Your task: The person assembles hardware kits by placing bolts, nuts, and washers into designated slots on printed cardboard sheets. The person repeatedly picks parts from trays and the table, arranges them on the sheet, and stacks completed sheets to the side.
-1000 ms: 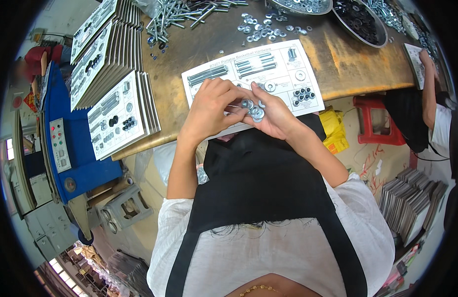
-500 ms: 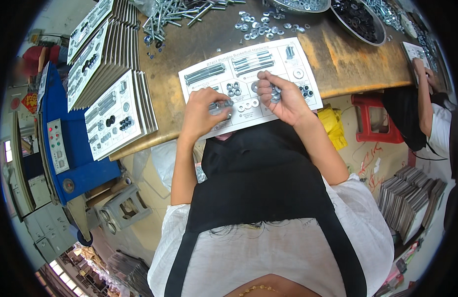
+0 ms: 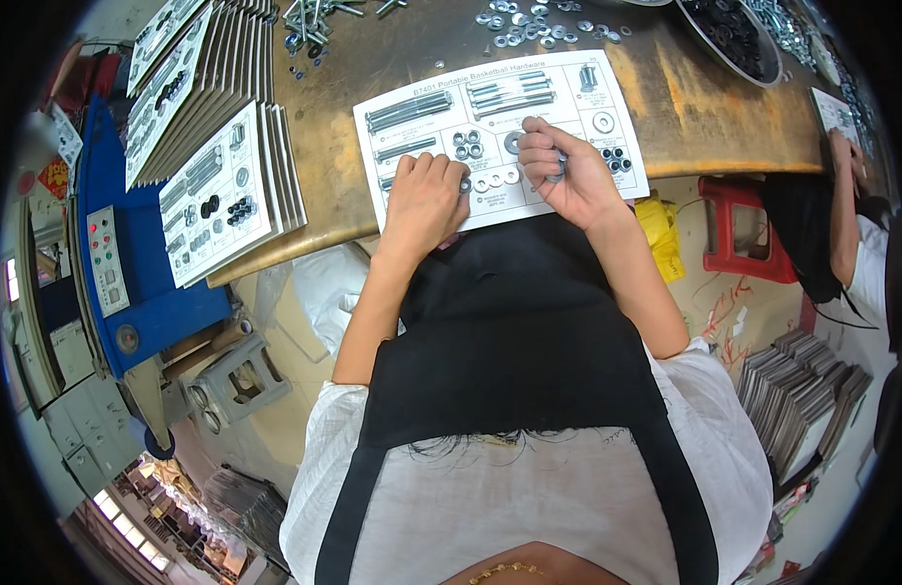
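A white hardware card (image 3: 499, 127) lies at the table's front edge, divided into sections showing bolts, nuts and washers. I cannot tell how many of these are printed and how many are real parts. My left hand (image 3: 423, 205) rests over the card's lower left, fingers curled down; a small metal ring (image 3: 464, 184) shows at its fingertips, and whatever is under the palm is hidden. Above the lower right of the card, my right hand (image 3: 573, 180) is closed around several small shiny metal pieces (image 3: 558, 168), possibly nuts or washers, mostly covered by the fingers.
Stacked hardware cards (image 3: 217, 200) stand on the left of the table. Loose washers (image 3: 529, 24) and bolts (image 3: 319, 19) lie at the back, beside a bowl of black rings (image 3: 729, 44). At right, a co-worker's hands (image 3: 843, 156) are near another card. A red stool (image 3: 719, 229) stands below.
My left hand has turned palm down and flattened toward the card, covering the metal pieces seen under it before. My right hand stays closed nearby. The view has shifted slightly.
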